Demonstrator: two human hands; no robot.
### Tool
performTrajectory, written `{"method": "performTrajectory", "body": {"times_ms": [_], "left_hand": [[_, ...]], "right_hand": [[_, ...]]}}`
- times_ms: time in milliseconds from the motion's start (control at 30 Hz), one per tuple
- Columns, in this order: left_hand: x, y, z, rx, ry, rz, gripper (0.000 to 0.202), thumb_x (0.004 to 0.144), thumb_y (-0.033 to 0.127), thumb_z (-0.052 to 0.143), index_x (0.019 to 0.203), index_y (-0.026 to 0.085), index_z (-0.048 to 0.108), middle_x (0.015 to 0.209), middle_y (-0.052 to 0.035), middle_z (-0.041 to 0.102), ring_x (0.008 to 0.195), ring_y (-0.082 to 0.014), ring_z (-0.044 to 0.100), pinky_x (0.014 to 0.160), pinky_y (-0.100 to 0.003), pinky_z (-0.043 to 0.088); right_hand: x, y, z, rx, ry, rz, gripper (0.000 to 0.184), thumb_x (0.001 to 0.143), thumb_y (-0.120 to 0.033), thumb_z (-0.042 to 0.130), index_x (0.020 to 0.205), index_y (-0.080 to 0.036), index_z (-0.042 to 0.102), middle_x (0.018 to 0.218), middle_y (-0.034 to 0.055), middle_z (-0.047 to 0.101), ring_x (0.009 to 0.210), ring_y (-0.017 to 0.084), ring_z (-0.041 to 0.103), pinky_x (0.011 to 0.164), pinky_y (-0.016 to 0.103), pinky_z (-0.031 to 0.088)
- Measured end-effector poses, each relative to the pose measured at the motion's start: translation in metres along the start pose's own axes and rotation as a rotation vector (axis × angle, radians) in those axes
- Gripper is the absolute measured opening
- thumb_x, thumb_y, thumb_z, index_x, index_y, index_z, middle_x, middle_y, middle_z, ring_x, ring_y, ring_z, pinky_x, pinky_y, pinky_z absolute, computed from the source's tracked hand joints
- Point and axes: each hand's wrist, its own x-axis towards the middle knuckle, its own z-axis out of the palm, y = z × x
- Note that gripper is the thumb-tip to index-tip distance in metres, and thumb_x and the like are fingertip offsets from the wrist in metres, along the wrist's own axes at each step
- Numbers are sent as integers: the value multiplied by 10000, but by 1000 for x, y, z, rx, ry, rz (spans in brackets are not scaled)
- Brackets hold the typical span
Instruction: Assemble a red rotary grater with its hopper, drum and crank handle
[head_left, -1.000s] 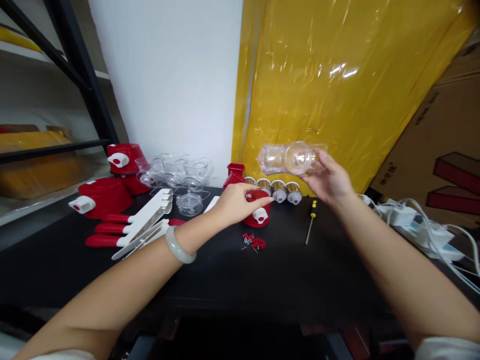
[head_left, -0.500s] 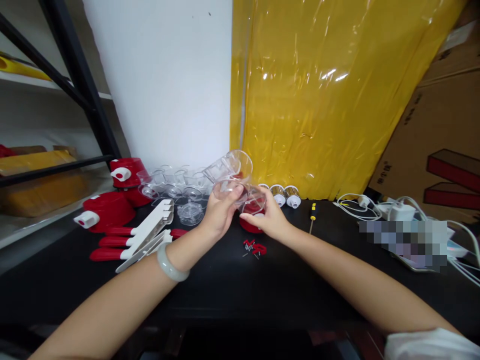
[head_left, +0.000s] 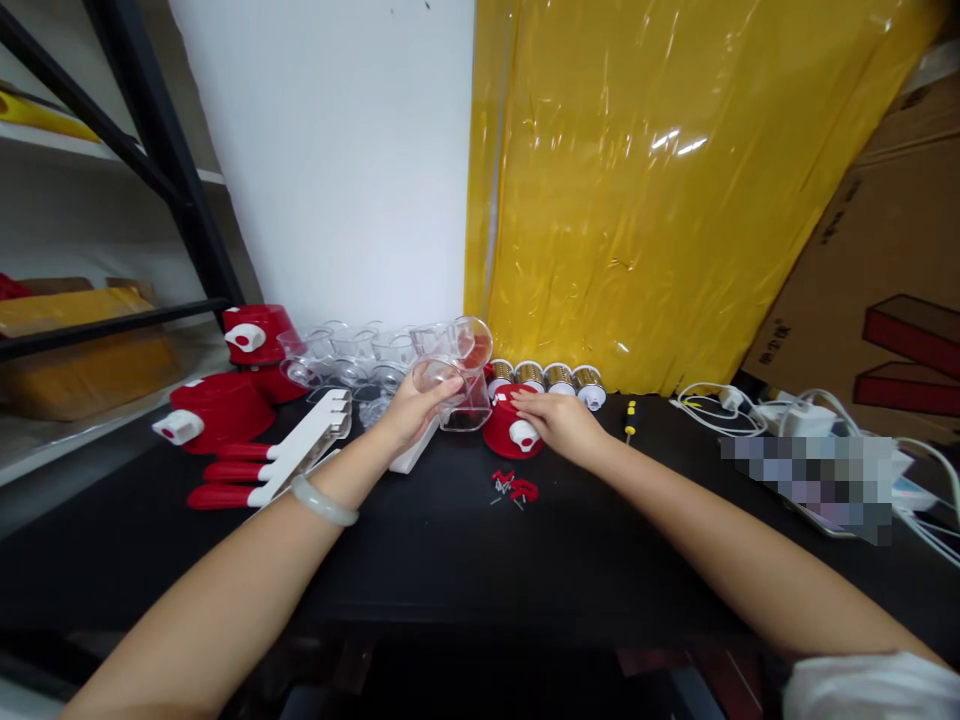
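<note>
A black tabletop (head_left: pixel 525 590) spreads before me, backed by a white panel (head_left: pixel 330 180) and a yellow wrapped sheet (head_left: pixel 637 180). In the head view, my left hand (head_left: pixel 416 405) is clamped around a clear plastic housing (head_left: pixel 472 412), which I hold above the table, to the left of the red base (head_left: pixel 499 440). A second ago my right hand (head_left: pixel 562 425) had that housing raised alone; half a second ago both hands were on it. Now the left has it by itself, and the right has come to the red base with its white knob (head_left: pixel 523 434), fingers bunched at the top. I judge that the handover is complete, leaving me one part per hand, with the two not yet joined.

Whether my right fingers grip the base or merely rest on it, I cannot tell; the hand covers part of its right side. My left fingers partly hide the housing, and something red shows through its wall. The clear parts (head_left: pixel 330 345) behind blur into its outline. The small red pieces (head_left: pixel 523 490) and screws lie too tiny to count. The screwdriver's shaft (head_left: pixel 629 438) is largely hidden behind my forearm, and a pixelated patch (head_left: pixel 817 480) masks whatever lies far right.
</note>
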Motion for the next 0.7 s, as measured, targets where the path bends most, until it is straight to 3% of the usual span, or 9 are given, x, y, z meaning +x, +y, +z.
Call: {"method": "performTrajectory", "body": {"times_ms": [167,400,467,567,667,700], "left_hand": [[-3,-1,0,24,-29,-33,494,612,299,835,974,196,514,1092,-78,682,1035,-216,667,896,-379,523],[-2,-8,-2,112,-45,-4,487,594,344,842,936,181,536,1066,-96,691,1050,-238,660,950,-419,494],[0,-11,-4,140,-54,10,503,591,349,845,959,175,549,1061,-98,694,1046,-245,661,948,-428,496],[-1,-13,-6,187,-71,10,574,581,333,858,1046,170,564,1050,-90,702,1031,-251,668,954,-434,494],[-4,-12,-3,263,-94,4,681,580,317,866,1169,176,553,1115,-100,698,1072,-264,657,987,-430,482],[-5,-11,-2,285,-106,2,711,584,313,865,1202,179,541,1151,-107,690,1096,-269,648,999,-429,477]], "right_hand": [[-9,6,0,4,-38,-121,481,868,-56,470,1286,-228,635,1338,78,596,1237,208,585,1034,412,514],[-14,5,-3,49,37,-130,372,869,-94,495,1150,-208,711,1179,96,707,1107,232,677,937,419,568],[-9,1,-8,72,115,-101,323,876,-115,506,1090,-210,729,1111,90,737,1039,235,704,896,421,580],[10,-10,-21,195,362,63,206,880,-184,562,978,-232,736,981,58,767,911,209,729,854,402,588],[37,-26,-35,535,591,224,184,846,-286,661,1009,-207,689,984,64,758,907,193,731,832,360,600],[45,-32,-38,642,581,219,213,834,-295,678,1026,-203,670,1003,68,755,934,195,730,848,354,598]]}}
